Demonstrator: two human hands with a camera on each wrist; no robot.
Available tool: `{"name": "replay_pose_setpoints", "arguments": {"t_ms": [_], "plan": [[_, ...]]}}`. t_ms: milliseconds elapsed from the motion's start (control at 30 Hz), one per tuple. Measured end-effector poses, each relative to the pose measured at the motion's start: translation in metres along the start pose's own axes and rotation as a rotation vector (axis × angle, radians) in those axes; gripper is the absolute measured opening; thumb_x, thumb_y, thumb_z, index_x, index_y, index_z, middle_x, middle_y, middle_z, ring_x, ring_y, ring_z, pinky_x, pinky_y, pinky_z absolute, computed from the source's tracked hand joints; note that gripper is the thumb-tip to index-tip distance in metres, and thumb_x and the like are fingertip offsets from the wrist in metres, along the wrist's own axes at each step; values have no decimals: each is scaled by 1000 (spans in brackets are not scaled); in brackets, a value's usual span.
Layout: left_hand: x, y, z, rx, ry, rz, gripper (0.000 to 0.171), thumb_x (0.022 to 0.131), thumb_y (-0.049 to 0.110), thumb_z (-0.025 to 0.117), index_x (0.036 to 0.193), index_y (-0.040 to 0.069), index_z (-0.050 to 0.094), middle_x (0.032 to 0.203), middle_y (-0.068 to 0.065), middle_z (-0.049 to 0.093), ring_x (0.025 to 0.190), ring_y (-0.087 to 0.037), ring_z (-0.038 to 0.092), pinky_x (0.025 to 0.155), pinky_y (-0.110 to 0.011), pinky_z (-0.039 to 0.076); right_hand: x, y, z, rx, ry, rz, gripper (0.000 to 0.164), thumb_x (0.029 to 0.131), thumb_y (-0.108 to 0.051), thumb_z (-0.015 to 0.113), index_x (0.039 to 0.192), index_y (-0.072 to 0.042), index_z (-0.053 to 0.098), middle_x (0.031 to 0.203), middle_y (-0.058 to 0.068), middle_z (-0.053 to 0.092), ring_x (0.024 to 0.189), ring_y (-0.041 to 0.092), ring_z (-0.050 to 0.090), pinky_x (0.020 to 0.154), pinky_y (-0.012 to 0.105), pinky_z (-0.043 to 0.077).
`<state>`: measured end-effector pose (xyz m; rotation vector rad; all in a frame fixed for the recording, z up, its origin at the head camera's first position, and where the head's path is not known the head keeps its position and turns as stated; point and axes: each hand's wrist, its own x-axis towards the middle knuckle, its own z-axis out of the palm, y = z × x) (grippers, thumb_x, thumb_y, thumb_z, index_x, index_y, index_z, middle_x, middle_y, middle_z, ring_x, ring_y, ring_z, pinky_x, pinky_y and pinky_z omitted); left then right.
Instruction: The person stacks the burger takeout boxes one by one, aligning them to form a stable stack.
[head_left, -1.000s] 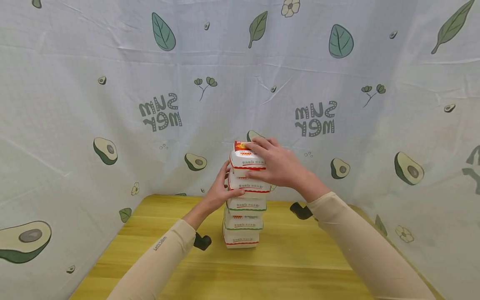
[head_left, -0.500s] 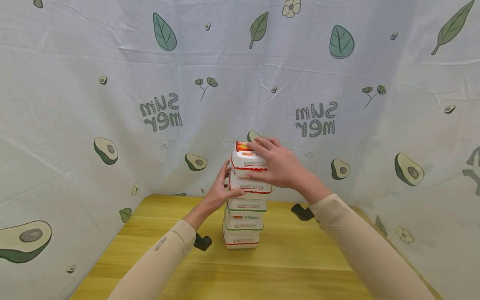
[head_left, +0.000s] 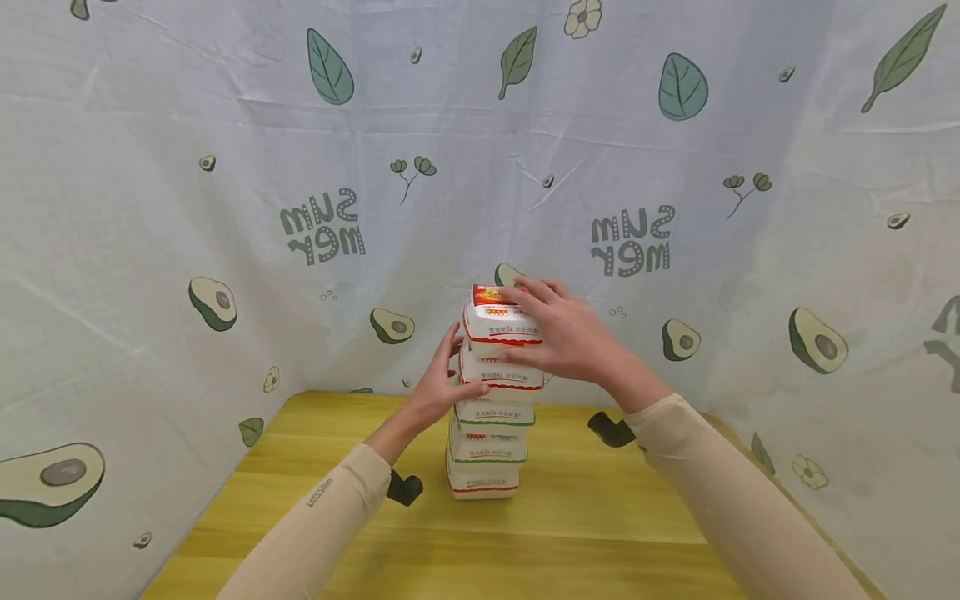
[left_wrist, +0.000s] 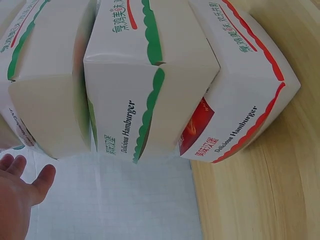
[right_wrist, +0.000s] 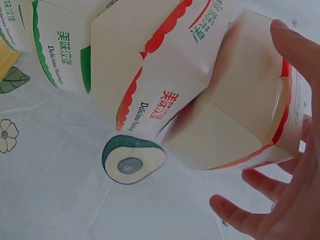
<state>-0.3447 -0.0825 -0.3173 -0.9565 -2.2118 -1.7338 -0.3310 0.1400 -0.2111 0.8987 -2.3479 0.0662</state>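
Observation:
Several white paper hamburger boxes with red or green scalloped trim stand in one slightly uneven stack. My right hand (head_left: 566, 333) is at the right side of the top box (head_left: 501, 325), fingers reaching over its lid and thumb across its near side. In the right wrist view, thumb and fingers spread around that box with gaps between. My left hand (head_left: 435, 383) is at the left of the second box (head_left: 501, 372), thumb extended in front of it, other fingers partly hidden. The lower boxes, including a green-trimmed one (left_wrist: 122, 100), stand free of both hands.
A yellowish wooden table (head_left: 585, 517) carries the stack. Close behind and at both sides hangs a pale curtain (head_left: 465, 117) printed with avocados and leaves. A black wrist device shows at each wrist, one of them the right device (head_left: 611, 429).
My right hand has slid slightly right across the top box, baring more of its red label. The left hand keeps its place beside the stack.

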Motion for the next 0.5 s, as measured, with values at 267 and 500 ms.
{"name": "replay_pose_setpoints", "arguments": {"t_ms": [267,500], "plan": [[-5,-30,-4,74,46,-42,103,76,38,73,149,30,-1,152,-2,14,139,-21,13,105,-56,20,-10,3,-2,41,34,19,87,71,-75,53,144,-33,30,150,-7,25,133,22,26,98,54,30],[-31,-23,-13,205,31,-167,106,72,51,72,147,37,-3,154,6,6,141,-21,8,106,-60,15,-32,8,-14,55,52,82,91,71,-74,55,146,-36,19,153,-8,17,138,23,18,98,60,27]]}}
